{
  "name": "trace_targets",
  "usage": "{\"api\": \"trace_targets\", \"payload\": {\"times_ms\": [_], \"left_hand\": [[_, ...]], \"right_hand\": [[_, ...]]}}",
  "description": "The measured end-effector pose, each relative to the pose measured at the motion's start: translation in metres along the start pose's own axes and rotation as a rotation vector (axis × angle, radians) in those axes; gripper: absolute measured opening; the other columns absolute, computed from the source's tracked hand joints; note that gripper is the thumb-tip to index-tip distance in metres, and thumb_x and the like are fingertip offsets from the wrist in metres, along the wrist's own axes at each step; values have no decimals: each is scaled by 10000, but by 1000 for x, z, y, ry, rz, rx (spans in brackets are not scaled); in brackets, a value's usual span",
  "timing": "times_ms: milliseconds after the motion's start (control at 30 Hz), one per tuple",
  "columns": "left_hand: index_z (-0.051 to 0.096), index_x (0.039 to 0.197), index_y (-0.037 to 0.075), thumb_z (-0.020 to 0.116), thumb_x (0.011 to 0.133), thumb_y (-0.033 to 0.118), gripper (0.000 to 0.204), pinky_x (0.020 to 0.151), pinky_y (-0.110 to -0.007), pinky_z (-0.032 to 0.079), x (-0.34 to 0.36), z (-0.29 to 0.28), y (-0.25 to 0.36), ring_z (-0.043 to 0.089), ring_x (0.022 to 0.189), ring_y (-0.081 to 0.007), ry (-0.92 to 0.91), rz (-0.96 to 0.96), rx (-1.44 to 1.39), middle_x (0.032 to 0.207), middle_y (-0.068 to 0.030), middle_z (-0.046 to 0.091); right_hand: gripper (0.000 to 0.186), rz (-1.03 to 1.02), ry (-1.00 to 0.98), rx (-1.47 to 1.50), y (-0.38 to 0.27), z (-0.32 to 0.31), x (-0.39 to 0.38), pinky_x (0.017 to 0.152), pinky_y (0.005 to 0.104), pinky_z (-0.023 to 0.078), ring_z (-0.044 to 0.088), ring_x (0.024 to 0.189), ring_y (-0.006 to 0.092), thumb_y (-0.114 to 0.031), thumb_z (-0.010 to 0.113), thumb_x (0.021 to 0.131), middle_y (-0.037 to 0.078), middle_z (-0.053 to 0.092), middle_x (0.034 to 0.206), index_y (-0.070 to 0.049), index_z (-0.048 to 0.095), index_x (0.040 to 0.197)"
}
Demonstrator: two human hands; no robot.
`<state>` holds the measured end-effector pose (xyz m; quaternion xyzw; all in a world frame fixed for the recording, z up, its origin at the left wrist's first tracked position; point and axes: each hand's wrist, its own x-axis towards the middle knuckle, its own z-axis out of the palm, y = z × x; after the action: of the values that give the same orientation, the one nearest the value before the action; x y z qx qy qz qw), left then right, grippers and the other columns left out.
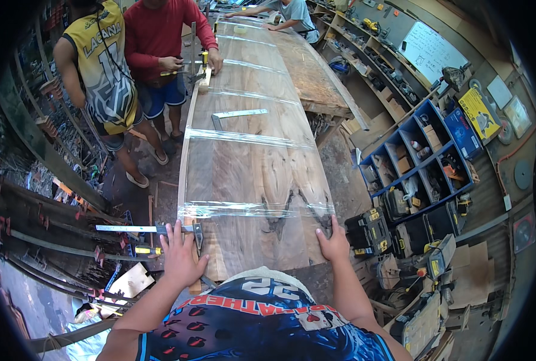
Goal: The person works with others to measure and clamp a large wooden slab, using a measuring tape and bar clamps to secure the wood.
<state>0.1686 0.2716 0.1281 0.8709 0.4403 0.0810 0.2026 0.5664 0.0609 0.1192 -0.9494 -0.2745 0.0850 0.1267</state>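
A long wooden slab (250,162), banded across with strips of clear plastic wrap (250,138), stretches away from me. At its near left edge my left hand (181,256) lies with fingers spread and thumb apart. Its fingertips touch the metal bar of a clamp (123,228), whose yellow-and-black handle (147,249) shows just left of the hand. On the near right edge rests my right hand (335,242), fingers stretched out and thumb on the top face, holding nothing. Farther up the slab lies a metal L-shaped square (239,113).
Two people stand at the left; the one in the red shirt (163,36) handles another clamp (205,60). A third person (292,18) leans at the far end. A second wooden bench top (316,78) stands right. Blue cubbies (421,156) and tool cases (369,231) line the right.
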Motion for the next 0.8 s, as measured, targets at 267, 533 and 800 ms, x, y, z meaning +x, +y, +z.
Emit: {"api": "trace_targets", "payload": {"times_ms": [267,533,800], "left_hand": [[571,1323,-10,783,818,400,684,1207,-690,99,0,0,-1,98,1534,-549,5,6,-9,1642,-320,184],[572,1320,-7,787,814,398,683,1208,-688,96,0,2,-2,91,1536,-547,10,7,-13,1644,-320,180],[568,1313,-6,786,815,404,682,1210,-688,93,0,1,0,89,1536,-546,3,-1,-3,1644,-317,177]], "right_hand": [[854,-1,6,-7,-2,-2,-1,1046,501,477,586,1268,412,-592,657,887,205,557,1427,-251,345,1605],[852,-4,11,-6,-2,-1,-2,1040,504,481,592,1255,421,-591,660,886,213,560,1418,-246,351,1602],[857,-1,12,-10,0,0,0,1041,504,479,591,1257,421,-598,659,886,209,560,1419,-242,353,1602]]}}
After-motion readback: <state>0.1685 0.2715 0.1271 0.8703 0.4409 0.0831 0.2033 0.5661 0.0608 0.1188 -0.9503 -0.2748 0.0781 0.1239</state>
